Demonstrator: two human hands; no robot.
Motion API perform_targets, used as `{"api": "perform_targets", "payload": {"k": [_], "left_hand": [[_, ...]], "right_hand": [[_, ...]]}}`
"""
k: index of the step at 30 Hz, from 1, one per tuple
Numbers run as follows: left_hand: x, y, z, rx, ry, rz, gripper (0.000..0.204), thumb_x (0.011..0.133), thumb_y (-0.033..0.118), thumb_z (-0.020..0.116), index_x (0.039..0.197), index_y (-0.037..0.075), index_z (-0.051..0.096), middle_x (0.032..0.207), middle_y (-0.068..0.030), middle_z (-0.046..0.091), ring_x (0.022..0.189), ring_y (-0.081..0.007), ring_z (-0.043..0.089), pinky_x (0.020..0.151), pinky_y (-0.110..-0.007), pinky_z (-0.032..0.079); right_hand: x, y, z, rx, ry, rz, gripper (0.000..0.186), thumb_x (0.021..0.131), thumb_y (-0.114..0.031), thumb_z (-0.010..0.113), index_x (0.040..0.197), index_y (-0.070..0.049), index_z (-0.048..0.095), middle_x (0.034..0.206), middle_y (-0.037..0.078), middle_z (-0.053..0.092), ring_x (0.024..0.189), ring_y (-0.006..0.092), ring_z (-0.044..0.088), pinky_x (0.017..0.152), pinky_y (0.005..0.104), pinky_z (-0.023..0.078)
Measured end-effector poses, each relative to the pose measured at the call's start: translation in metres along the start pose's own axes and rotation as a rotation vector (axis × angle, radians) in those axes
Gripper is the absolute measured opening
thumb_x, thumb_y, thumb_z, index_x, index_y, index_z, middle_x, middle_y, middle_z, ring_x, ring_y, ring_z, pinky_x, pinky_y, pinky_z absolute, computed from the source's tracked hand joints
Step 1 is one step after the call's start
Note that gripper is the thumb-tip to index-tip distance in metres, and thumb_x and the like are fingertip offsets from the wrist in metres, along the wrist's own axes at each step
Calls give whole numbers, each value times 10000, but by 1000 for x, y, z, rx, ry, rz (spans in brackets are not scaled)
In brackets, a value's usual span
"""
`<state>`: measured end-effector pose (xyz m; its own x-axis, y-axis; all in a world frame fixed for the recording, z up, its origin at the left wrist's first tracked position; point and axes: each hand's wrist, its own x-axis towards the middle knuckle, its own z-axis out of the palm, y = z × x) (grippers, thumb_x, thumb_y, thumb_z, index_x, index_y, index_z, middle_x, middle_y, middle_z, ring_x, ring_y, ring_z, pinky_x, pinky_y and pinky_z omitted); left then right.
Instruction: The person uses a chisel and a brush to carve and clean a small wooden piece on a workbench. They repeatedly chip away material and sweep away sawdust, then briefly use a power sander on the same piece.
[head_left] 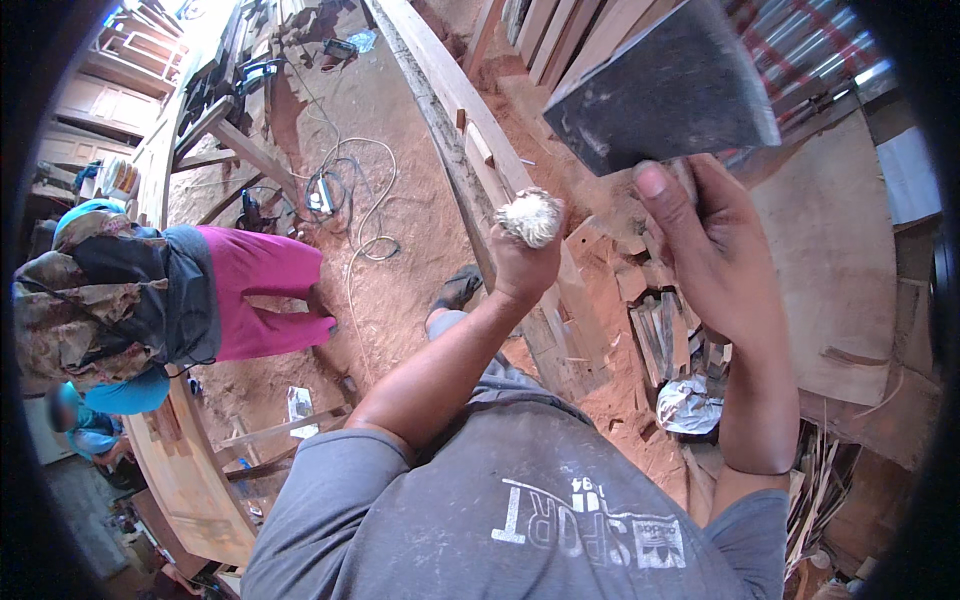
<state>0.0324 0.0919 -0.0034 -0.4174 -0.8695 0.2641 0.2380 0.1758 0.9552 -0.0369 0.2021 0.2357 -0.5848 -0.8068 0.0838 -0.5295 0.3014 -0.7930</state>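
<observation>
Reddish earthen workshop ground (420,190) spreads beyond the grip. I see the left hand (527,268) clenched below a pale, frayed, rounded tool end (533,217), over a long pale wooden beam (452,90); the right hand (715,240) grasps a dark, flat-faced block (660,90). I judge it a striking step, calling for steady aim. White lettering (590,525) marks the grey cloth shirt (460,490) below.

Blade (665,90) right of beam (455,95), cables (345,178) on ground (420,205) left of beam, co-worker (190,290) far left
</observation>
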Motion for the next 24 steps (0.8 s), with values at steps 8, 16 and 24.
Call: {"api": "perform_targets", "payload": {"k": [8,16,24], "left_hand": [[5,4,2,-176,-53,222,123,916,1,662,1026,13,717,892,-66,743,838,-182,710,765,-346,549],[-2,-4,1,-199,25,-119,138,938,73,768,858,27,665,727,9,625,689,-113,603,638,-323,500],[-29,5,10,-126,90,89,79,921,71,772,906,5,730,830,-61,747,768,-134,687,714,-321,548]], "right_hand": [[-5,47,24,-453,-228,-18,580,1008,-550,647,1041,29,669,874,267,699,823,480,677,760,495,534],[-13,22,-4,-330,-85,130,532,1025,-522,641,998,8,676,793,200,681,746,363,665,731,417,524],[-32,19,17,-70,35,-202,449,1011,-423,714,973,22,664,767,144,670,745,168,667,674,351,493]]}}
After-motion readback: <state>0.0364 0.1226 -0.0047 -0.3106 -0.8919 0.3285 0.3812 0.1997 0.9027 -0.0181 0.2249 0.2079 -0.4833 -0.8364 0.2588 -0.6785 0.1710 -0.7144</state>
